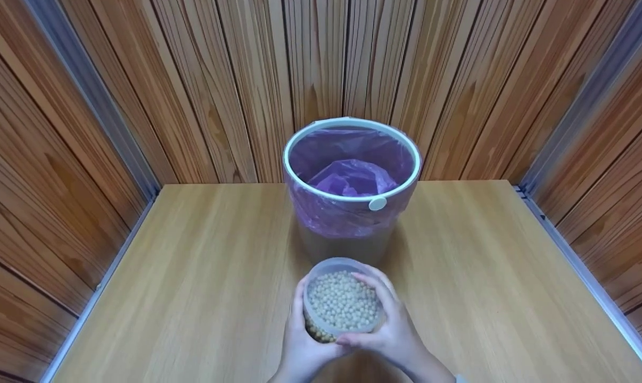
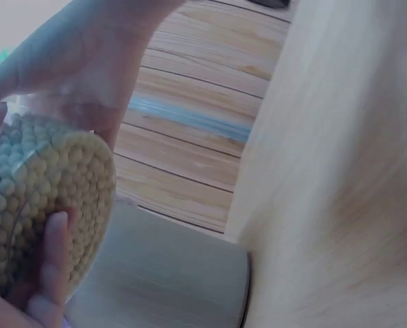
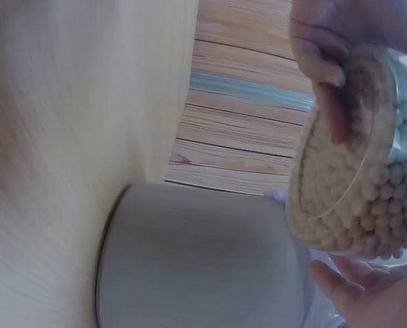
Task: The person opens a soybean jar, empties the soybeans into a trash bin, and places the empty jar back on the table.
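Both hands hold a clear round tub (image 1: 342, 303) full of small round beige balls, in front of a bin. My left hand (image 1: 306, 344) grips it from the left and from below; a fingertip (image 2: 55, 239) of it lies against the tub's base in the left wrist view. My right hand (image 1: 393, 324) wraps the right side, its thumb along the near rim and its fingers over the far right rim. Seen from the right wrist, the tub (image 3: 333, 171) is off the table, packed with balls down to its base.
Directly beyond the tub stands a grey bin (image 1: 347, 247) with a pale blue rim ring (image 1: 288, 159) and a purple bag (image 1: 353, 218) folded over its edge. The wooden table (image 1: 204, 276) is bounded by wood-panelled walls (image 1: 236, 96) at the back and both sides.
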### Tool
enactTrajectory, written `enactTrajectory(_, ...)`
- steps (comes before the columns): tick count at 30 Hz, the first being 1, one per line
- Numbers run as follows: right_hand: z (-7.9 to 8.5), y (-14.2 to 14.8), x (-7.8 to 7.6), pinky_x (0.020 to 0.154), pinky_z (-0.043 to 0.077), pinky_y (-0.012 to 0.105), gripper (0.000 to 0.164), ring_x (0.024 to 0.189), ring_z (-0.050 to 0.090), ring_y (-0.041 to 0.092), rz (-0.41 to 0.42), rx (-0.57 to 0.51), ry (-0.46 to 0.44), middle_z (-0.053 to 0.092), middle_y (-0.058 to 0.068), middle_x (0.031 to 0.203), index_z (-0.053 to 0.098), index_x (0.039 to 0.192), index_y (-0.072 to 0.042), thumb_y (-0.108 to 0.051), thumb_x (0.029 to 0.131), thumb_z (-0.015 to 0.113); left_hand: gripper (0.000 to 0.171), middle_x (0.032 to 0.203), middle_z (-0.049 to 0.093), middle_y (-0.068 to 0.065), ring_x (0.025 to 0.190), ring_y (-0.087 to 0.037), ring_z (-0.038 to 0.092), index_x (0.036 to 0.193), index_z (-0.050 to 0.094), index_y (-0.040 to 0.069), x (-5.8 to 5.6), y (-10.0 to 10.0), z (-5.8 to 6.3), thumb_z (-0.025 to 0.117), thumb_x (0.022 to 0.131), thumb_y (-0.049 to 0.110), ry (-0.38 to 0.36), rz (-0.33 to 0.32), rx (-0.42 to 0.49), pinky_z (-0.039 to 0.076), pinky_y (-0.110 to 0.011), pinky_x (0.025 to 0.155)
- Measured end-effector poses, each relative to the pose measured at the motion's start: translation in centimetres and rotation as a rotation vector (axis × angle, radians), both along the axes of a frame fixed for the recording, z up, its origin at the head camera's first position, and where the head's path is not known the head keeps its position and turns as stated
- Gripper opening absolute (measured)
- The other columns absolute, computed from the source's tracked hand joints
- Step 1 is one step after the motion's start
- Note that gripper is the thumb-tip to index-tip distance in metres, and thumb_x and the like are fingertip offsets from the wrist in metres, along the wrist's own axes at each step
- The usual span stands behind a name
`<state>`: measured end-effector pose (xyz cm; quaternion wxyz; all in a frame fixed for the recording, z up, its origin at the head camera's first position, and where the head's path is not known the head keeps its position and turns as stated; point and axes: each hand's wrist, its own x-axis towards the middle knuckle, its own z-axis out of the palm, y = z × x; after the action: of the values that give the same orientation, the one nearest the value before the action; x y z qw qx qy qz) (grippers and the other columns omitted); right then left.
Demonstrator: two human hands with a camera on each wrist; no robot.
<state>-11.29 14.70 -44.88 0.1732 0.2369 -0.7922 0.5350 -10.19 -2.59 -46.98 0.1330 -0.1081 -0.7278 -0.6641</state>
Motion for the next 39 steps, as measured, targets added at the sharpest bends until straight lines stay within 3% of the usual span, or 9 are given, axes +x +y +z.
enactTrajectory(3, 0.2, 0.2, -0.1, 0.106, 0.041, 0.029, 0.087, 0.130, 0.051, 0.016, 0.002, 0.022, 0.010, 0.048, 0.008, 0.148, 0.055, 0.138, -0.013, -0.027, 0.061, 0.093, 0.114, 0.148, 0.048, -0.010, 0.130, -0.017, 0.049, 0.151, 0.032, 0.012, -0.1, -0.3, 0.3, 0.095, 0.057, 0.013, -0.046, -0.065, 0.037, 0.037, -0.029, 0.111)
enactTrajectory(9, 0.5, 1.7, -0.4, 0.109, 0.040, 0.029, 0.088, 0.134, 0.049, 0.019, 0.103, 0.048, 0.071, 0.049, 0.011, 0.148, 0.056, 0.138, -0.014, -0.033, 0.061, 0.093, 0.115, 0.153, 0.040, -0.013, 0.134, -0.018, 0.044, 0.155, 0.025, 0.011, -0.2, -1.4, 1.1, 0.092, 0.061, 0.007, -0.122, -0.259, 0.090, 0.035, -0.028, 0.111)
enactTrajectory(15, 0.5, 2.7, -0.8, 0.109, 0.041, 0.032, 0.086, 0.135, 0.049, 0.022, 0.234, -0.026, 0.129, 0.048, 0.018, 0.148, 0.056, 0.137, -0.005, -0.041, 0.067, 0.090, 0.116, 0.151, 0.041, -0.015, 0.134, -0.027, 0.045, 0.156, 0.023, 0.013, -0.8, -2.3, 1.7, 0.091, 0.062, 0.005, -0.123, -0.446, 0.115, 0.040, -0.032, 0.110)
enactTrajectory(20, 0.6, 3.1, -1.2, 0.108, 0.042, 0.035, 0.084, 0.135, 0.049, 0.024, 0.324, -0.089, 0.130, 0.048, 0.021, 0.148, 0.055, 0.136, -0.001, -0.049, 0.073, 0.084, 0.115, 0.149, 0.043, -0.018, 0.131, -0.028, 0.047, 0.156, 0.021, 0.008, -1.6, -2.8, 1.9, 0.090, 0.064, 0.005, -0.153, -0.561, 0.145, 0.041, -0.029, 0.108)
enactTrajectory(29, 1.3, 2.8, -1.4, 0.105, 0.046, 0.035, 0.084, 0.134, 0.050, 0.026, 0.372, -0.131, 0.163, 0.050, 0.022, 0.144, 0.055, 0.135, 0.002, -0.056, 0.079, 0.076, 0.110, 0.149, 0.043, -0.018, 0.130, -0.026, 0.049, 0.154, 0.021, 0.002, -2.8, -3.1, 1.9, 0.088, 0.068, 0.009, -0.058, -0.773, 0.275, 0.044, -0.037, 0.109)
enactTrajectory(33, 1.3, 2.5, -1.0, 0.104, 0.048, 0.035, 0.084, 0.134, 0.050, 0.025, 0.357, -0.152, 0.141, 0.047, 0.021, 0.147, 0.052, 0.137, 0.003, -0.055, 0.080, 0.075, 0.110, 0.148, 0.043, -0.018, 0.130, -0.025, 0.049, 0.154, 0.022, 0.003, -2.9, -3.1, 2.1, 0.089, 0.067, 0.008, -0.035, -0.769, 0.263, 0.044, -0.035, 0.109)
enactTrajectory(39, 1.1, 2.6, -1.0, 0.107, 0.043, 0.029, 0.087, 0.135, 0.048, 0.024, 0.277, -0.211, 0.173, 0.047, 0.022, 0.147, 0.049, 0.137, 0.007, -0.050, 0.078, 0.080, 0.112, 0.152, 0.039, -0.019, 0.134, -0.019, 0.044, 0.154, 0.025, 0.003, -2.9, -3.2, 2.7, 0.089, 0.062, 0.000, 0.012, -0.646, 0.210, 0.037, -0.027, 0.112)
